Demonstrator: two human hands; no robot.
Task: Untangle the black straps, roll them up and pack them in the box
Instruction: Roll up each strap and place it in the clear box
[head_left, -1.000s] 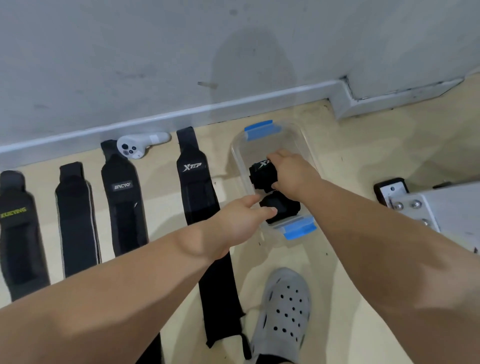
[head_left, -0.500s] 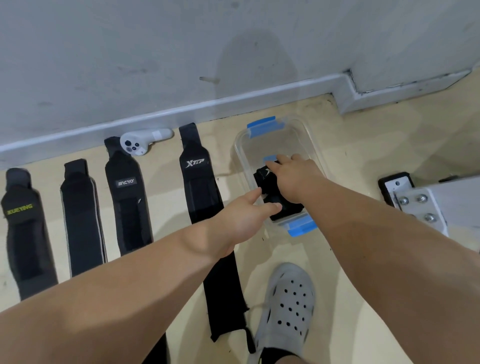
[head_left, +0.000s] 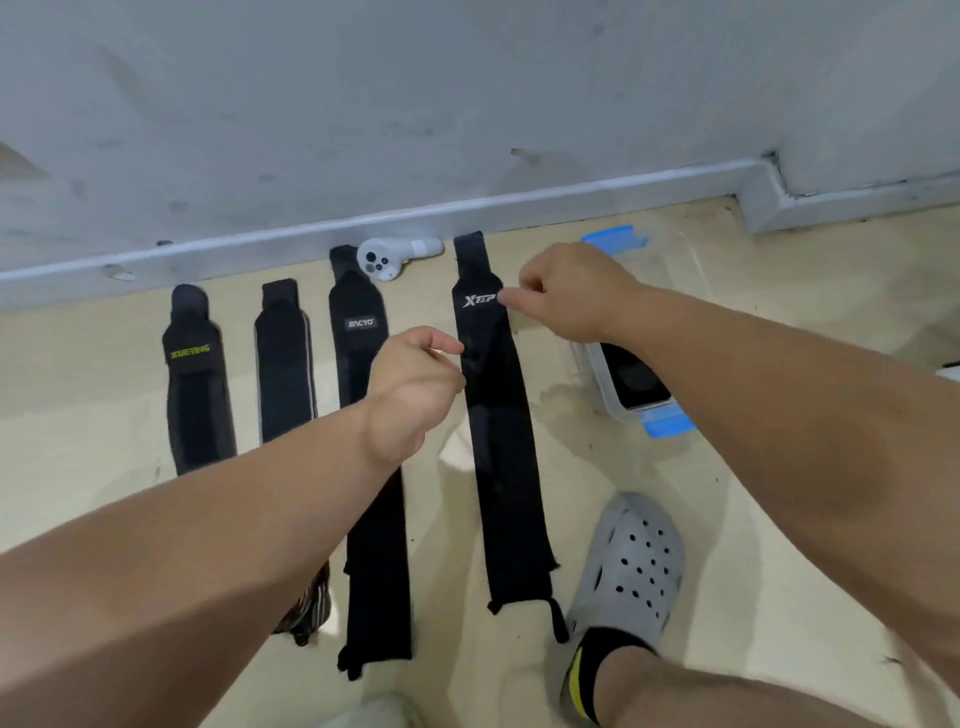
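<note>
**Four straps flat on the floor, one roll seen in the box**

Four flat black fabric straps are laid side by side on the beige floor (head_left: 753, 493), with their top ends near the grey skirting board (head_left: 467, 208). From the left are found a short strap with yellow-green lettering (head_left: 197, 384), a plain strap edged in grey (head_left: 284, 364), a long strap with a small grey label (head_left: 358, 332) and a long strap with a white logo (head_left: 498, 441). A white handheld controller (head_left: 395, 254) lies by the skirting between the last two.

The left hand (head_left: 415, 384) is held at the left edge of the logo strap with its fingers curled in. The right hand (head_left: 571, 296) is held at the right edge by the logo, fingers curled, one fingertip at the cloth. Whether the strap is pinched by either hand cannot be told through the blur. Further right, a clear plastic box with blue clips (head_left: 597, 374) is partly hidden by the right forearm, and one rolled black strap (head_left: 636, 379) is seen inside.

The untangling is judged finished, since no strap crosses another. Four straps are left to be rolled and packed, the logo strap most likely next.

Room is judged adequate. Bare floor is left between the logo strap and the box. The strap's lower end, however, lies just beside a grey perforated clog (head_left: 628, 561), and the controller sits near its top end.
</note>
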